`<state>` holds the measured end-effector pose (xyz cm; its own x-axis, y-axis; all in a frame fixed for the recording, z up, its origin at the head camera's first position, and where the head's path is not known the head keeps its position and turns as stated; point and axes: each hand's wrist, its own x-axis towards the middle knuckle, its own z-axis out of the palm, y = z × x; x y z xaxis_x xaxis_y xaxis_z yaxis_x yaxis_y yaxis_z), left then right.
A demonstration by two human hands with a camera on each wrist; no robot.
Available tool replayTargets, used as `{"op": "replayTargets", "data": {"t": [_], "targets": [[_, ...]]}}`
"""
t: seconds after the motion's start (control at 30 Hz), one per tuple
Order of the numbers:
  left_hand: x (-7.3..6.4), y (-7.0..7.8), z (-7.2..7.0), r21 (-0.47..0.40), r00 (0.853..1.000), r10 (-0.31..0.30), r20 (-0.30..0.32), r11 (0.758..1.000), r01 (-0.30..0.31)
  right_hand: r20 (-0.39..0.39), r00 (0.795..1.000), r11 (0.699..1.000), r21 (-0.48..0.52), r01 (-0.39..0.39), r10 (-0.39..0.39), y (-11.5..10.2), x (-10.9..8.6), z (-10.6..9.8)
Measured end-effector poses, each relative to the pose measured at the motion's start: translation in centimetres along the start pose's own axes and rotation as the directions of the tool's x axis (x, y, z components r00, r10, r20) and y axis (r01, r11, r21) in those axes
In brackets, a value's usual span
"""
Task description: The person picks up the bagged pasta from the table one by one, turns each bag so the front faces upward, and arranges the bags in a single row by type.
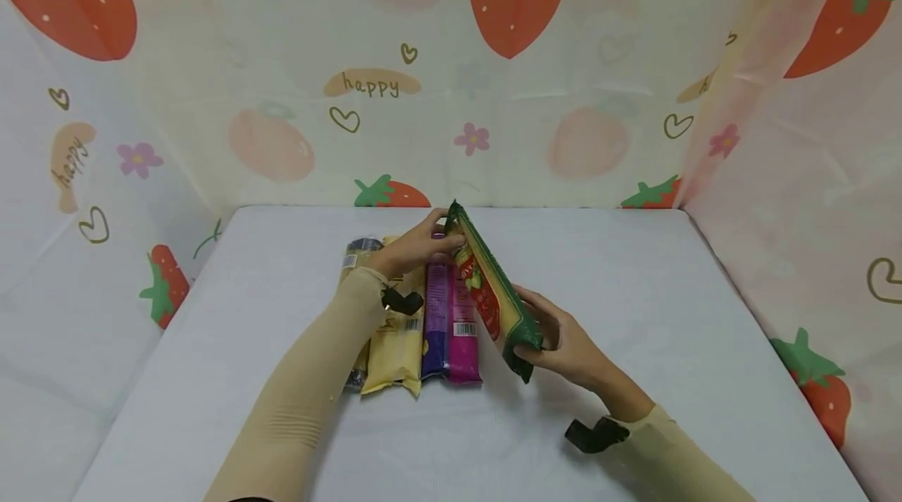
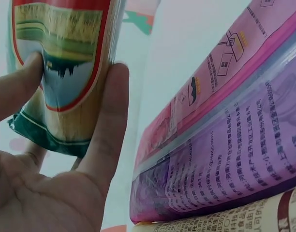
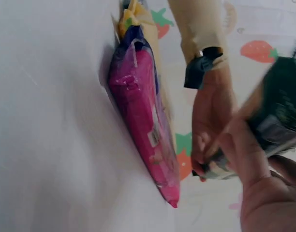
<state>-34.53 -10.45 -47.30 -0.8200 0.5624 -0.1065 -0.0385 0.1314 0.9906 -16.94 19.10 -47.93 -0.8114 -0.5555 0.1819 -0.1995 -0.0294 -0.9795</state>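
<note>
A green pack of dried noodles [image 1: 485, 283] with a red label is held tilted above the table, its far end higher than its near end. My left hand [image 1: 416, 245] pinches the far end between thumb and fingers; in the left wrist view, pale strands show through the wrapper. The near end is gripped by my right hand [image 1: 564, 339]. Just left of the pack lies a pink and purple packet [image 1: 463, 353], partly covered from the head camera. Beside it is a yellow packet [image 1: 396, 357], and a dark-ended packet [image 1: 362, 247] lies partly behind my left arm.
The packets lie side by side, lengthwise, on a white tabletop [image 1: 620, 267]. Fabric walls [image 1: 282, 55] with printed strawberries enclose the back and both sides. Dark straps [image 1: 595, 435] are worn at both wrists.
</note>
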Motion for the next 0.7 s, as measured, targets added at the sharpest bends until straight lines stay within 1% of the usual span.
{"op": "replayTargets", "data": {"t": [0.1, 0.27, 0.33, 0.43, 0.53, 0.63, 0.7], "targets": [[-0.1, -0.2, 0.0, 0.015, 1.0, -0.01, -0.027, 1.0, 0.01, 0.008, 1.0, 0.999, -0.039, -0.015, 0.015, -0.3, 0.0, 0.0], [-0.4, -0.1, 0.3, 0.062, 0.996, -0.021, -0.084, 0.998, 0.026, 0.004, 0.999, 0.989, -0.139, -0.044, 0.045, -0.6, -0.2, -0.1], [-0.6, -0.1, 0.4, 0.081, 0.994, -0.019, -0.11, 0.996, 0.028, 0.015, 0.998, 0.987, -0.151, -0.053, 0.056, -0.6, -0.3, 0.0], [-0.6, -0.1, 0.6, 0.086, 0.988, -0.017, -0.152, 0.996, 0.031, 0.029, 0.997, 0.985, -0.157, -0.069, 0.074, -0.6, -0.5, 0.1], [-0.7, 0.0, 0.9, 0.076, 0.981, -0.038, -0.19, 0.996, 0.054, 0.036, 0.996, 0.986, -0.148, -0.073, 0.079, -0.5, -0.6, 0.2], [-0.8, 0.2, 1.2, 0.045, 0.977, -0.062, -0.203, 0.996, 0.072, 0.035, 0.997, 0.988, -0.14, -0.065, 0.071, -0.5, -0.7, 0.3], [-0.9, 0.3, 1.3, 0.023, 0.98, -0.061, -0.19, 0.998, 0.066, 0.033, 0.998, 0.99, -0.132, -0.055, 0.059, -0.3, -0.7, 0.3]]}}
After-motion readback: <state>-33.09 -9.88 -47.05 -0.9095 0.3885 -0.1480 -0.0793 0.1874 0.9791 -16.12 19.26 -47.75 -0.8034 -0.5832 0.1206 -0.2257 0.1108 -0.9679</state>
